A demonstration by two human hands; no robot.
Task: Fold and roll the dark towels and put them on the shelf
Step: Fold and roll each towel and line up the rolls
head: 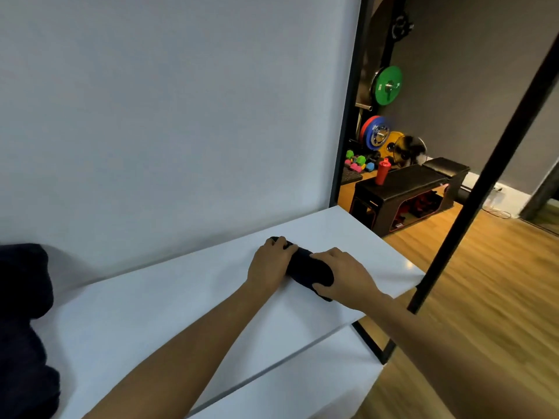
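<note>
A rolled dark towel (308,269) lies on the white shelf board (181,297), near its right end. My left hand (269,263) covers the roll's far end, fingers curled over it. My right hand (343,275) grips the near end, thumb below and fingers over the top. More dark towel fabric (22,313) is heaped at the left edge of the view, partly cut off.
A white back panel (181,116) rises behind the shelf. A black frame post (472,189) slants past the shelf's right corner. A lower white board (302,382) sits beneath. Beyond are a wooden floor (484,297), a black bench (405,189) and weight plates (388,85).
</note>
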